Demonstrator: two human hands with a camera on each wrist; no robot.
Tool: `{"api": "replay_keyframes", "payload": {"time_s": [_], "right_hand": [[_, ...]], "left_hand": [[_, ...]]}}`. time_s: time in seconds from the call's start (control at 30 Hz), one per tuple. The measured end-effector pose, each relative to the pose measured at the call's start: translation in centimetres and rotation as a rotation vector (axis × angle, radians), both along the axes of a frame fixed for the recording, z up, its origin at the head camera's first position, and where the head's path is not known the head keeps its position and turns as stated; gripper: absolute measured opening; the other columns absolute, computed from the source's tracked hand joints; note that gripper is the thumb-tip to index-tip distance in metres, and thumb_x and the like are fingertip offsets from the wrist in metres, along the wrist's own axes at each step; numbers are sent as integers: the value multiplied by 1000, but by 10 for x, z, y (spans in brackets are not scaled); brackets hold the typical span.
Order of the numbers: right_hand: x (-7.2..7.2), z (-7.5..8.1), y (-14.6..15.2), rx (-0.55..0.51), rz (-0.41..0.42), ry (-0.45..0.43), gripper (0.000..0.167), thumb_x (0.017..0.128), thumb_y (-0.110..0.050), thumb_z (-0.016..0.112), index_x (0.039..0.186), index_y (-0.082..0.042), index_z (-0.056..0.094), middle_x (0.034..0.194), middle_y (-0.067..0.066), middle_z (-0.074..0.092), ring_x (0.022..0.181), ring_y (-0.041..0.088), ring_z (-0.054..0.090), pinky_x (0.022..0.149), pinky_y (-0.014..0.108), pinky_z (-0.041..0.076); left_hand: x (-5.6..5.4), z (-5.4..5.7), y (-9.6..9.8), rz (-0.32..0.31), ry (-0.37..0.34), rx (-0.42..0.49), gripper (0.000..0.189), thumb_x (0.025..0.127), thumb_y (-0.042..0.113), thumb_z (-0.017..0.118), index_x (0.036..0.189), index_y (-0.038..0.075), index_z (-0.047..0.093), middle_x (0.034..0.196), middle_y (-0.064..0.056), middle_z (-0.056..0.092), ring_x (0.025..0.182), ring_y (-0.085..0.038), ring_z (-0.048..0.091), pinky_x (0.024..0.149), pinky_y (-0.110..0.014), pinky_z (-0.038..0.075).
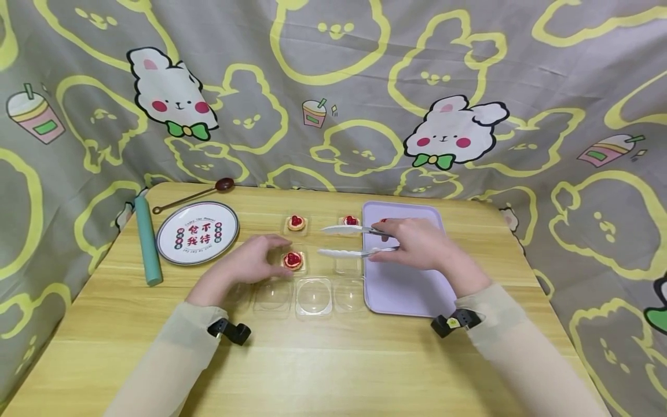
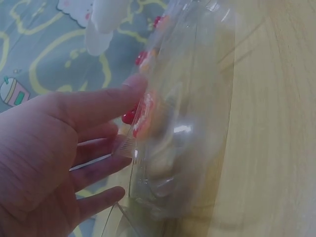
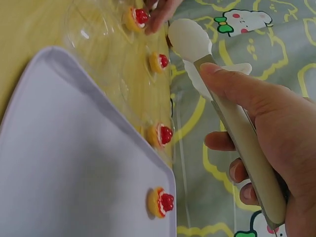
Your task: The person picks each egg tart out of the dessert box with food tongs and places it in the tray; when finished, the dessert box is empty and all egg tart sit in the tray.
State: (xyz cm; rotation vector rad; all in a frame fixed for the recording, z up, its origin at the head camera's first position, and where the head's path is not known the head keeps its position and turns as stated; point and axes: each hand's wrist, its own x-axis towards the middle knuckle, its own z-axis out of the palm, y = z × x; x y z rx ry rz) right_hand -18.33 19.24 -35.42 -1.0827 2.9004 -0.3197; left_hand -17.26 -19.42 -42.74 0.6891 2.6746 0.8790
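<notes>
From seven and five o'clock, the sleeves [image 1: 172,353] reach in. The left hand [image 1: 250,259], fingers loosely spread, brackets a tart [image 1: 293,261] from nine o'clock; the right hand [image 1: 417,242] grips parted tongs [image 1: 344,253] pointing to nine. Boxed tarts [image 1: 296,224] lie at twelve and two o'clock from that tart, another at the tray's [image 1: 406,295] eleven.

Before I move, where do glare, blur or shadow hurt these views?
Left wrist: clear packaging is hazy, with a bright white glint; right wrist: a soft shadow darkens part of the tray; head: mostly sharp, soft shadows on the table.
</notes>
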Motion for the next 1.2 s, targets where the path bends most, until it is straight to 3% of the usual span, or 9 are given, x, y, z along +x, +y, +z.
{"api": "replay_keyframes", "payload": {"time_s": [0.13,0.23,0.53,0.63,0.8,1.2], "right_hand": [[-1,-3,-9,0,20,-5,72,89,-61,79,137,-8,70,113,4,74,89,18,70,81,44,59],[-2,-4,-15,-1,29,-13,71,89,-60,80,136,-8,71,104,0,72,85,17,69,76,42,59],[-7,-10,-33,1,45,-71,72,91,-59,78,143,-9,68,105,1,75,94,23,72,79,44,58],[-9,-12,-42,22,51,-76,74,91,-61,77,144,-10,66,105,0,75,92,19,70,81,44,58],[-10,-16,-57,74,62,-60,68,91,-62,77,136,-12,71,99,-3,74,83,11,64,81,44,56],[-16,-7,-80,193,71,-61,53,90,-60,78,120,-16,74,94,-3,71,73,16,61,59,40,51]], "left_hand": [[0,2,1,8,-15,-13,81,86,40,89,148,-1,57,152,-19,56,143,-40,48,122,-57,33],[0,4,2,3,-18,-20,81,86,39,89,148,-1,57,152,-20,55,143,-41,48,122,-57,32],[-6,3,6,-4,-43,-33,78,89,38,87,149,1,57,155,-19,53,145,-40,45,123,-56,31],[-8,1,3,-7,-39,-19,78,87,37,89,149,1,57,153,-19,55,144,-40,47,122,-55,32],[-10,-4,1,-11,-29,12,79,85,36,91,147,0,59,150,-18,58,141,-38,51,120,-55,36],[-9,-3,6,-22,-11,31,72,85,32,92,142,-1,64,146,-18,62,137,-37,55,119,-54,38]]}}
